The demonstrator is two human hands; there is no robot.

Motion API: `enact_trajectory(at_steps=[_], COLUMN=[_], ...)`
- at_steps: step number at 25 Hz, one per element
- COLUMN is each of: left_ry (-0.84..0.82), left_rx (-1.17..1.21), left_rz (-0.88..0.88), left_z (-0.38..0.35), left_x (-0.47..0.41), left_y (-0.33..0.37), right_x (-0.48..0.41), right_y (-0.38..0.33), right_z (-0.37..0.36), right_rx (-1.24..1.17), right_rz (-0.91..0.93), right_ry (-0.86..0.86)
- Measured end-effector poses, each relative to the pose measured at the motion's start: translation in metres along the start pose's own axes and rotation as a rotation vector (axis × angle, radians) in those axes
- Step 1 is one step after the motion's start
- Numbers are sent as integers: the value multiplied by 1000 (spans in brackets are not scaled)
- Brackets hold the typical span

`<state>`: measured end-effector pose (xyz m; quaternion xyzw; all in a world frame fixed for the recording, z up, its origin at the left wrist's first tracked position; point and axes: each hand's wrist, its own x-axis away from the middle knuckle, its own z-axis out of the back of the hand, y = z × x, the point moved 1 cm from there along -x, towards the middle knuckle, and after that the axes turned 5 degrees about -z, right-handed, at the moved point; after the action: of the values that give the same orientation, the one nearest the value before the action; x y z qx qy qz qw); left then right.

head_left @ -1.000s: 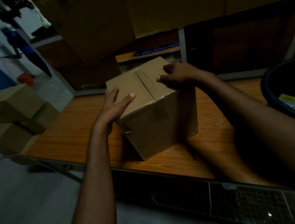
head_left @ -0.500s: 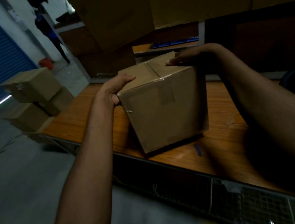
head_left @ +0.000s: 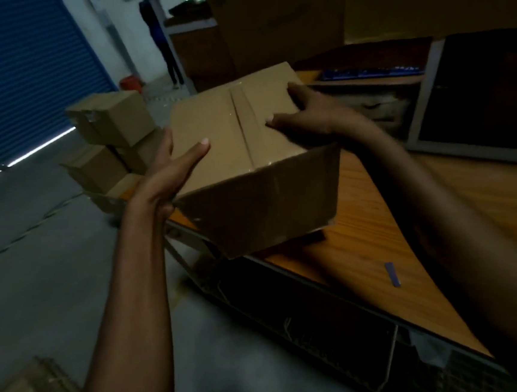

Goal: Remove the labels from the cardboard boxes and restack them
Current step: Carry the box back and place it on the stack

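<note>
Cardboard box [head_left: 240, 141] is tilted over the left corner of the desk [head_left: 365, 249], low corner past the edge; contact with desk unclear. Left hand [head_left: 167, 172] clamps the left top edge, thumb on top, fingers down the side. Right hand [head_left: 315, 112] grips the top right, fingers spread over the taped flap. No label visible on the faces shown. Risk: nothing supports the bottom and the tape looks slick, so box could pivot out and drop to the floor [head_left: 36, 246]. Low corner may also snag the desk edge en route to the stack [head_left: 110, 124].
</note>
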<state>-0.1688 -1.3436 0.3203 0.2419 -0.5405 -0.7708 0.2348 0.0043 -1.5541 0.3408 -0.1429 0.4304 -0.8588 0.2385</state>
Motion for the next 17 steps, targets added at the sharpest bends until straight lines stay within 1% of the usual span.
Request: enact_trajectory(at_steps=[3,7,10,13,17], left_ry=[112,285,391,506,596], left_rx=[0,-82,-79,-69,-87], left_rz=[-81,-150,-122,-93,7], left_z=[62,151,231,306,396], left_x=[16,34,40,49,60], left_y=[-42,-99,-143,-184,-234], right_x=[9,14,8,2,-3], right_y=[-28,-87,-142,-191,-241], right_z=[-74,-174,-263,-348,-449], right_rx=[92,69,86,88,-5], right_rz=[178,367,466,525,541], right_ry=[36,13,-25,-96,-203])
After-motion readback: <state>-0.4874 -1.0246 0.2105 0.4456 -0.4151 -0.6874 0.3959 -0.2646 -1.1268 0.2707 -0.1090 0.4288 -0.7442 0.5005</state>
